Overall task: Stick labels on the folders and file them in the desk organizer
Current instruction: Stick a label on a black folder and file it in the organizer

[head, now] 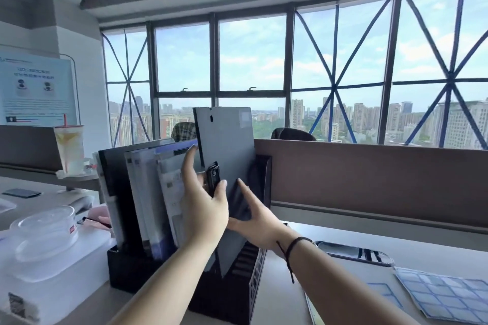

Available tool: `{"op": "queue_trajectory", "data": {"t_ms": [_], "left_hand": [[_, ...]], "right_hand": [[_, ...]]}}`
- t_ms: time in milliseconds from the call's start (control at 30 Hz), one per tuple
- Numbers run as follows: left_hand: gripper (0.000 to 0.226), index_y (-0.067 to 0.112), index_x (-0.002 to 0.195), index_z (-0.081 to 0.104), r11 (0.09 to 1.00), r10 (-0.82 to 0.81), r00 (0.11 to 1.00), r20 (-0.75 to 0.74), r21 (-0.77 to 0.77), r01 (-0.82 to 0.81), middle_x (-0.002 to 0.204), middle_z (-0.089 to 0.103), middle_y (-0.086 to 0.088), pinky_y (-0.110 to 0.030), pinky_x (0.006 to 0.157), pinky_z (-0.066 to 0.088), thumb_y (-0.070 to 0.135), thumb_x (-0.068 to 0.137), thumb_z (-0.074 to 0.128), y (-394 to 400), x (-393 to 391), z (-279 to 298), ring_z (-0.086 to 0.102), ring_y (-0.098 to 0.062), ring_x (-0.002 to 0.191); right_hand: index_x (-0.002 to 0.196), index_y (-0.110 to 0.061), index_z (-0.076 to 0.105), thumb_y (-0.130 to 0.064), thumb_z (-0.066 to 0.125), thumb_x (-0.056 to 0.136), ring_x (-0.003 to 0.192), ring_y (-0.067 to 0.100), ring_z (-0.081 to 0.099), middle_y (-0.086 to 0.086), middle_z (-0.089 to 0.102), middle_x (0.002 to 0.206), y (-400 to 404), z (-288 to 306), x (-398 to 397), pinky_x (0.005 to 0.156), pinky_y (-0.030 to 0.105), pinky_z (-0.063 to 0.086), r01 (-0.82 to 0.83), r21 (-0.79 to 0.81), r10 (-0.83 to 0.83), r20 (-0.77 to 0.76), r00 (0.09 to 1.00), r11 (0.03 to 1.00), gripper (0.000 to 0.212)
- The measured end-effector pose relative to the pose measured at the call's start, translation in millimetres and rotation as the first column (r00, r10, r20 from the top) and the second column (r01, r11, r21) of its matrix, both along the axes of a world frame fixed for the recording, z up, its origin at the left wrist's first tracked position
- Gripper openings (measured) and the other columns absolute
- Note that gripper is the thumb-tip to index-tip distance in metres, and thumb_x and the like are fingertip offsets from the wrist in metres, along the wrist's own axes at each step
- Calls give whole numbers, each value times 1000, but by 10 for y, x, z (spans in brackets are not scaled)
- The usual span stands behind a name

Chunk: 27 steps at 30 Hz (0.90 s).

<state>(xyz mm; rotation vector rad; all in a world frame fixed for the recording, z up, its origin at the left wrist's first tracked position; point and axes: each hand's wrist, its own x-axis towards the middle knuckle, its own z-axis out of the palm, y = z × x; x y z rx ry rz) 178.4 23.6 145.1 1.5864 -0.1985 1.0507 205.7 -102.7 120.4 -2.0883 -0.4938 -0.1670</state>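
A dark grey folder [227,155] stands upright and slightly tilted in the rightmost slot of the black desk organizer [232,285], its top rising well above the other files. A pale label [245,115] sits near its top right corner. The left hand [204,200] grips the folder's left edge, thumb over a black clip [213,177], fingers stretched up against the neighbouring papers [158,192] that crowd the slots to the left. The right hand [253,215] holds the folder's lower part, fingers spread flat on its face. To the right on the surface lie a sheet of blue labels [446,295] and a dark case [353,252]. To the left are a clear container [45,232] and, farther off, a drink cup [70,148]. A brown partition [369,182] runs behind.
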Motion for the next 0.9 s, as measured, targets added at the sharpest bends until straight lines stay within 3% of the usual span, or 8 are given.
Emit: {"op": "queue_trajectory", "data": {"t_ms": [100,233,333,400,500,600,800,900], "left_hand": [[80,37,148,33,999,34,999,-32,17,-33,99,60,20,5,69,37,2,87,72,-4,158,-12,53,27,86],[79,38,147,32,997,69,996,-61,28,-68,109,67,7,3,69,39,5,88,72,0,286,-36,62,7,86],[80,34,149,28,999,41,996,-78,19,-39,129,64,-1,-11,92,45,1,89,69,13,342,-199,63,-12,114],[85,35,152,24,1000,7,992,-127,9,-6,139,59,-1,-27,105,45,-2,88,68,32,327,-351,58,-13,125],[95,37,155,16,999,16,970,-241,48,-5,139,59,1,-23,98,41,-2,87,69,72,266,-575,58,-16,125],[104,44,155,8,997,3,958,-288,76,19,139,60,-2,-22,96,39,0,85,71,107,230,-682,59,-20,124],[112,48,154,0,996,5,942,-335,86,25,132,64,-8,-24,94,41,1,84,73,137,197,-620,62,-24,119],[108,43,156,3,996,-26,948,-319,78,53,128,65,-4,-23,92,42,1,84,73,134,111,-595,64,-14,107]], "right_hand": [[154,-46,11,-67,74,61,148,5,21,-15,25,161,41,-65,82,121,36,25,15,72,-10,-72,997,997,114],[153,-48,12,-60,77,62,143,5,32,-13,35,157,114,-81,199,118,35,32,35,104,-27,-80,996,994,112],[156,-40,9,-35,79,72,145,4,27,-14,26,160,116,-101,208,118,33,31,42,67,-35,-110,993,997,110],[157,-37,6,-31,79,75,147,8,24,-8,22,162,91,-172,186,118,33,30,50,-21,-53,-144,988,999,110],[158,-32,2,-38,77,79,145,13,30,-6,27,160,89,-304,133,113,26,31,51,-179,-87,-195,977,982,109],[158,-28,0,-39,74,79,142,18,38,0,32,159,127,-381,113,112,32,37,56,-235,-108,-213,971,970,109],[158,-31,2,-46,68,83,128,23,53,3,47,149,128,-412,26,102,32,46,81,-308,-145,-193,970,948,101],[157,-31,13,-50,68,80,123,21,56,0,51,145,117,-431,-4,100,30,46,108,-313,-158,-140,977,944,96]]}}
